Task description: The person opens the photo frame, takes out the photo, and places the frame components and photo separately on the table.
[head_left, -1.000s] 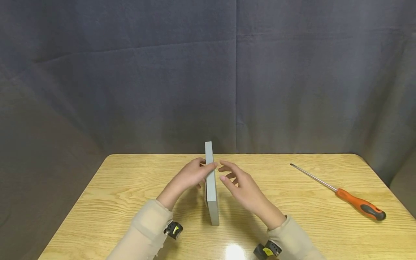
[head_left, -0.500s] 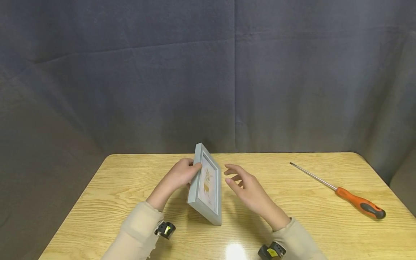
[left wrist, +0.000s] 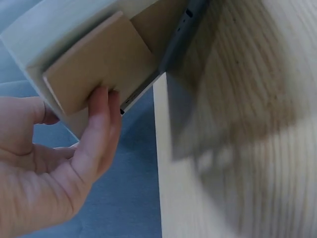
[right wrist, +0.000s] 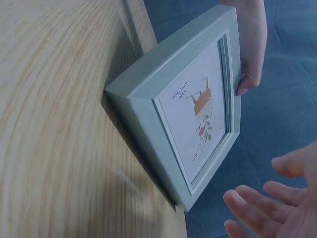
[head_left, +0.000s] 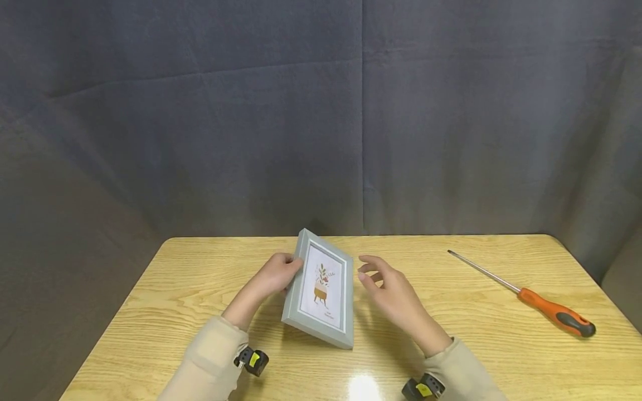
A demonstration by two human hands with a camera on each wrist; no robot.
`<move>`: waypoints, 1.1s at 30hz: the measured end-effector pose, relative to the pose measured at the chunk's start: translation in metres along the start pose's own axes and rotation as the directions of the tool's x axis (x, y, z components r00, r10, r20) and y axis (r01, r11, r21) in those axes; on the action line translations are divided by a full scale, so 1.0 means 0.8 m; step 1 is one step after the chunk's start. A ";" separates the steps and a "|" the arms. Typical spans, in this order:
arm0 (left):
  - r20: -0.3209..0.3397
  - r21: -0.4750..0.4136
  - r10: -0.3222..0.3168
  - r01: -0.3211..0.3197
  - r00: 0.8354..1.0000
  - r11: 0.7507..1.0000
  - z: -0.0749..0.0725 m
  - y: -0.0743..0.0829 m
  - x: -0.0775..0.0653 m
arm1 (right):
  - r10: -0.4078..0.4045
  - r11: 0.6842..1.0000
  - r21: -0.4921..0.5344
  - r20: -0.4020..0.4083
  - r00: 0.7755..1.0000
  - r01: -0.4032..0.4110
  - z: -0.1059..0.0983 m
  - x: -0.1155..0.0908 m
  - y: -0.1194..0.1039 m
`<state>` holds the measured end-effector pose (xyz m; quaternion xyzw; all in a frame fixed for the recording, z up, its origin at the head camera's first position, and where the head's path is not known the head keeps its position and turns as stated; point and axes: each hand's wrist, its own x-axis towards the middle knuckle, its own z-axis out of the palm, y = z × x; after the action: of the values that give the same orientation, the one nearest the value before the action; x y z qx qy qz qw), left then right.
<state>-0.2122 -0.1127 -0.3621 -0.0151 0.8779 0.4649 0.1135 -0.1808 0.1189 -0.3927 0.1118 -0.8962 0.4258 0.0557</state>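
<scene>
A pale grey-blue picture frame (head_left: 323, 287) with a plant drawing behind its front stands tilted on the table, its lower right edge touching the wood. My left hand (head_left: 273, 274) grips its left side, thumb at the front rim. In the left wrist view, that hand's fingers (left wrist: 99, 116) press on a brown panel (left wrist: 101, 64) at the frame's back. My right hand (head_left: 393, 292) hovers just right of the frame, apart from it, with fingers relaxed and slightly bent. Printed size text shows on the insert (right wrist: 193, 114) in the right wrist view.
An orange and black handled screwdriver (head_left: 551, 312) lies on the right of the wooden table (head_left: 165, 312), its shaft pointing to the back left. A dark grey curtain (head_left: 281, 139) hangs behind the table's rear edge.
My left hand has moved left and turned the picture frame from edge-on so its front now faces me. My right hand has drifted slightly right, away from it.
</scene>
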 end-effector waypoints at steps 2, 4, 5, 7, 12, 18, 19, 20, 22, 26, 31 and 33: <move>0.007 -0.035 0.000 0.001 1.000 0.999 0.001 -0.003 0.000 | 0.010 1.000 -0.006 -0.009 1.000 -0.010 -0.001 0.000 0.003; 0.011 -0.066 -0.003 0.004 1.000 0.998 0.002 -0.007 -0.001 | 0.020 1.000 -0.010 -0.012 1.000 -0.020 -0.002 -0.001 0.006; 0.016 -0.076 -0.001 0.002 1.000 0.997 0.003 -0.009 -0.002 | 0.025 1.000 -0.011 -0.012 1.000 -0.026 -0.003 -0.001 0.008; 0.030 -0.091 0.004 -0.001 1.000 0.996 0.004 -0.011 -0.005 | 0.039 0.999 -0.017 -0.017 0.999 -0.040 -0.004 -0.003 0.012; 0.053 -0.168 0.017 -0.008 0.998 0.986 0.009 -0.017 -0.013 | 0.083 0.996 -0.023 -0.017 0.996 -0.084 -0.003 -0.005 0.021; 0.060 -0.283 0.020 -0.003 0.998 0.959 0.016 -0.023 -0.021 | 0.163 0.987 0.000 0.019 0.987 -0.163 -0.002 -0.005 0.028; 0.062 -0.287 0.022 -0.004 0.998 0.958 0.017 -0.024 -0.022 | 0.175 0.984 0.010 0.029 0.984 -0.176 -0.002 -0.005 0.029; 0.067 -0.292 0.024 -0.003 0.997 0.956 0.018 -0.025 -0.023 | 0.187 0.982 0.020 0.038 0.982 -0.188 -0.001 -0.004 0.029; 0.082 -0.292 0.037 -0.011 0.996 0.956 0.021 -0.027 -0.025 | 0.200 0.979 0.038 0.050 0.979 -0.202 -0.001 -0.004 0.029; 0.112 -0.317 0.065 -0.027 0.992 0.948 0.029 -0.031 -0.027 | 0.227 0.969 0.080 0.070 0.971 -0.232 -0.002 -0.003 0.029; 0.122 -0.398 0.073 -0.019 0.990 0.917 0.041 -0.035 -0.027 | 0.248 0.955 0.141 0.100 0.964 -0.260 -0.003 -0.003 0.029; 0.123 -0.422 0.080 -0.021 0.989 0.906 0.044 -0.038 -0.026 | 0.245 0.953 0.155 0.106 0.964 -0.259 -0.005 -0.004 0.030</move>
<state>-0.1814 -0.1022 -0.4014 0.0156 0.7476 0.6454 0.1557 -0.1834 0.1369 -0.4090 0.0189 -0.8656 0.4981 -0.0472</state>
